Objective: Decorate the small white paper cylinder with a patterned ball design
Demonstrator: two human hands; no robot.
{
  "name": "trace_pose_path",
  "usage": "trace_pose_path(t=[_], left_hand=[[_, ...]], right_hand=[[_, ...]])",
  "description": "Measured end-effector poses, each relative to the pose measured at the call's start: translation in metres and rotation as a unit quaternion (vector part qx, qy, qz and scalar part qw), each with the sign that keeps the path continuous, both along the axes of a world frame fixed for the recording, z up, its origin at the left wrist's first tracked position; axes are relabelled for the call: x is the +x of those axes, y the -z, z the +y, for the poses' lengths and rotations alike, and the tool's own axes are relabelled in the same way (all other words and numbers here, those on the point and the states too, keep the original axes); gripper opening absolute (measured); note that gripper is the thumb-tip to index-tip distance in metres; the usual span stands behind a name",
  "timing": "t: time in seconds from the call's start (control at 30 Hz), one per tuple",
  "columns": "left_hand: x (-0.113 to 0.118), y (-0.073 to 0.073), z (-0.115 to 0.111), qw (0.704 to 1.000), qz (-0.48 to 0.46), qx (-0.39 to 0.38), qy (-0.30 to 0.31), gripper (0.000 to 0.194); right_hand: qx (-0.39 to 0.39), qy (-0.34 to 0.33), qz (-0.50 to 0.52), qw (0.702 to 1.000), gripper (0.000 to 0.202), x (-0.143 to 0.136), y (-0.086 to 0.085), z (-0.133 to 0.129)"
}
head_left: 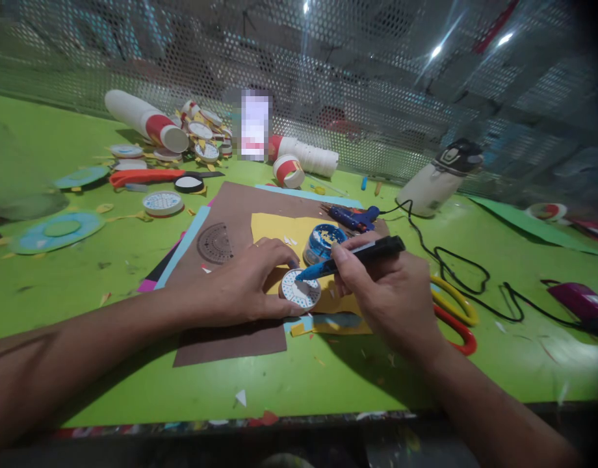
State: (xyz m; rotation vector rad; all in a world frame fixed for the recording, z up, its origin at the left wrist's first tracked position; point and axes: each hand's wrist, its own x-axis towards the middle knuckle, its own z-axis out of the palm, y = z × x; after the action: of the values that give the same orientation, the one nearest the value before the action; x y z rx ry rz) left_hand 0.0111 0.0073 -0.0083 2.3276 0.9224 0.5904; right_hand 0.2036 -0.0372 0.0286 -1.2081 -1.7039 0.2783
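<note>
Pinches a small disc (288, 296) in the left hand (240, 279), with the thumb at its near edge and a finger at its far edge, low over a smooth yellow sheet (270, 227). Shows blue dots and thin lines on the disc's flat white face. Grips a slim marker (367, 255), blue toward the tip and black toward the rear, in the curled fingers of the right hand (399, 305). Aims the tip at that face, apparently touching, though hard to tell for sure.

Has just beyond the disc a round, blue-rimmed tub (309, 252) with pale scraps inside. Spreads beneath all this a matte brown sheet (235, 348), topped on the left by a see-through, half-moon protractor (215, 244). Includes a dark blue glue gun (352, 218) beyond the tub, and rounded scissor handles (472, 342) right of the right hand. Extends, on the glossy green table (157, 403), to a long cup stack (126, 110) at far left and a pale, dark-topped bottle (418, 188) at far right, before perforated mesh (328, 65).
</note>
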Motion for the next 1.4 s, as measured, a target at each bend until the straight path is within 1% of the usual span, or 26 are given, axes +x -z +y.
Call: trace_pose_path(t=[0.2,0.37,0.57,0.73,0.97,1.13,1.23,1.33,1.4], left_hand=[[0.0004,-0.0015,-0.0005,1.0,0.001,-0.001,-0.003,0.045],[0.0005,-0.0024,-0.001,1.0,0.004,-0.005,-0.004,0.046],[-0.0001,-0.0009,-0.0004,1.0,0.003,-0.004,-0.003,0.045],[-0.0005,-0.0003,0.0002,1.0,0.001,-0.002,0.001,0.047],[0.0008,-0.0055,-0.0016,0.999,0.028,-0.017,-0.009,0.043],[0.0007,-0.0047,-0.0018,1.0,0.019,-0.014,-0.006,0.042],[0.0007,-0.004,-0.0014,0.999,0.027,-0.018,-0.011,0.043],[0.0005,-0.0031,-0.001,0.999,0.028,-0.016,-0.015,0.047],[0.0002,-0.0025,-0.0011,1.0,0.019,-0.014,-0.013,0.047]], right_hand=[[-0.012,0.001,-0.005,1.0,0.025,0.0003,0.0024,0.0007],[-0.011,-0.001,-0.038,0.999,0.026,0.0027,0.0038,0.0008],[-0.023,-0.001,-0.042,0.999,0.017,0.0028,0.003,0.0],[-0.051,-0.031,-0.035,0.998,0.016,0.0047,0.0036,-0.0014],[-0.009,-0.031,-0.058,0.998,0.021,0.0039,0.0048,0.0017],[0.02,-0.024,-0.054,0.998,0.022,0.0023,0.0057,0.0005],[0.021,-0.015,-0.027,0.999,0.024,0.0023,0.0053,-0.0005],[0.033,-0.001,0.045,0.998,0.027,0.0028,0.0034,-0.0007],[0.036,0.013,0.075,0.996,0.029,0.0031,0.0018,-0.0007]])
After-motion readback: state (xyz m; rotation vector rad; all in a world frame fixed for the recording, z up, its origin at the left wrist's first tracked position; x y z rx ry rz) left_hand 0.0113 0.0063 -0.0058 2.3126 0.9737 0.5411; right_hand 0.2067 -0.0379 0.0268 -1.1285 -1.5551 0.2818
